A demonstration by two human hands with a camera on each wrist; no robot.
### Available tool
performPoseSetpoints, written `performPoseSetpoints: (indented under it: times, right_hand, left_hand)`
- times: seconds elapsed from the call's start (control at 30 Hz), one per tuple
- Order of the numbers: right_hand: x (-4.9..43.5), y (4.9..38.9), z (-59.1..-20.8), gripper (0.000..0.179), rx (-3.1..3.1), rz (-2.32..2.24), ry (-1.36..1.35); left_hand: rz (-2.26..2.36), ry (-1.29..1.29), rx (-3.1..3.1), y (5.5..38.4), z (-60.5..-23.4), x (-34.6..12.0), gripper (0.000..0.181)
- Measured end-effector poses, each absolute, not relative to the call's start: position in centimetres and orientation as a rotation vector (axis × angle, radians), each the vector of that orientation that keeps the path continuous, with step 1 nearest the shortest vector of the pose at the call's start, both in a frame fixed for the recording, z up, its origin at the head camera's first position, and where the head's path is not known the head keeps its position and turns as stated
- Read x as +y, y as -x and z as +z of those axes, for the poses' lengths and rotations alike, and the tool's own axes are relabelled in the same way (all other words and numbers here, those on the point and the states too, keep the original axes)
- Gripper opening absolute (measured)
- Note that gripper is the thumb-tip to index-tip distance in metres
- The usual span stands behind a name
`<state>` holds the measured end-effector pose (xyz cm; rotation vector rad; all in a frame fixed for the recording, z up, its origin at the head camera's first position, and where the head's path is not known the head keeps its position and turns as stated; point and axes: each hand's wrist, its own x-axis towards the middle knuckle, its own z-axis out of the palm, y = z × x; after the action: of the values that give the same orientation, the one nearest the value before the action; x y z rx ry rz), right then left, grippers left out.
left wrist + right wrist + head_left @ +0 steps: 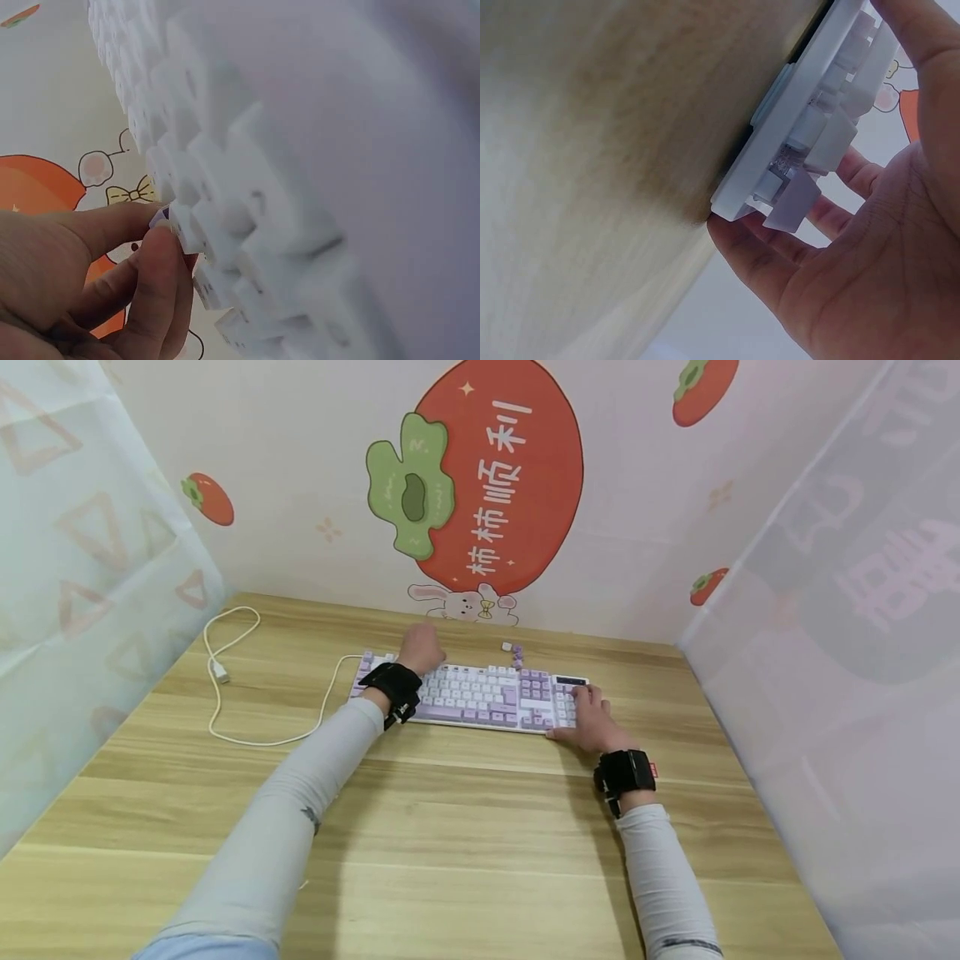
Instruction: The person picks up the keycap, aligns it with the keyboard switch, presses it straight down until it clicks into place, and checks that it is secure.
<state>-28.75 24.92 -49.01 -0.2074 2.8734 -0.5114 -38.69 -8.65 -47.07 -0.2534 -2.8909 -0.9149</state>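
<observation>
A white and purple keyboard lies on the wooden table. My left hand is at its back row, left of the middle. In the left wrist view, the thumb and forefinger of that hand pinch a small purple keycap beside the white keys; most of it is hidden by the fingers. My right hand grips the keyboard's right end, thumb at the front edge and fingers over the number keys. From the right wrist view, the white case edge sits between thumb and fingers.
Several loose keycaps, purple and white, lie behind the keyboard. A white cable loops across the table's left side to a USB plug. Printed cloth walls enclose the table at the back and both sides.
</observation>
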Motion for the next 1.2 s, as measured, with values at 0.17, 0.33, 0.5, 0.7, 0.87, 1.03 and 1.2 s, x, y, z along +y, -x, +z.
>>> performPoseSetpoints:
  times: [0.17,0.33,0.5,0.7,0.87,1.03,1.2]
  right_hand:
    - [24.8,28.8,-49.0,0.099,2.878,-0.507,0.212]
    - [24.9,28.6,-48.9,0.099,2.88,-0.514,0.201]
    - [24.8,28.5,-48.8,0.1,2.877,-0.52,0.2]
    - [24.8,28.4,-48.7,0.099,2.874,-0.522,0.208]
    - [24.7,28.5,-48.6,0.096,2.875,-0.527,0.209]
    - [24.6,28.5,-48.7,0.097,2.89,-0.521,0.205]
    - [24.5,28.4,-48.8,0.099,2.894,-0.525,0.19]
  left_hand:
    - [-0.949,0.214,-2.886,38.5,-47.1,-8.9,0.046]
    - [-0.959,0.193,-2.869,38.3,-47.2,-8.6,0.048]
    - [-0.8,0.276,-2.87,37.8,-47.0,-8.1,0.054]
    - [-0.753,0.311,-2.858,37.7,-46.9,-8.1,0.059]
    - [-0.921,0.288,-2.857,37.8,-47.2,-8.7,0.059]
    - [-1.022,0.26,-2.832,37.7,-47.4,-9.3,0.058]
    - [-1.056,0.228,-2.817,37.7,-47.3,-9.6,0.057]
